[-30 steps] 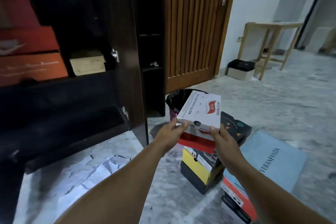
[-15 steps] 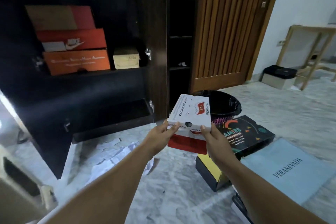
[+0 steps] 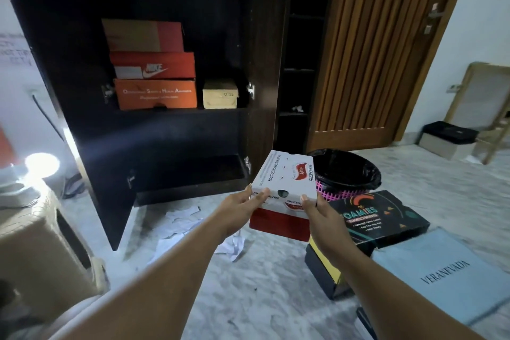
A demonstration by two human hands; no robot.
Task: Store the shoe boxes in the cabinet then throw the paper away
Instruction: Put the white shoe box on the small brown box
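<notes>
The white-and-red shoe box [image 3: 284, 190] was held level above the floor, near the open cabinet [image 3: 171, 69], pinched at its near corners by the left hand [image 3: 242, 208] and right hand [image 3: 317, 212], probably so it could be slid endwise onto a shelf.

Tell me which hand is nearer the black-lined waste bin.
Right. The right hand has its grip on the white Skechers box at the corner just below the waste bin; the left hand holds the box's far corner, farther from it.

Slatted wooden door [image 3: 378, 50] stands behind pale marbled floor [image 3: 262, 284].
</notes>
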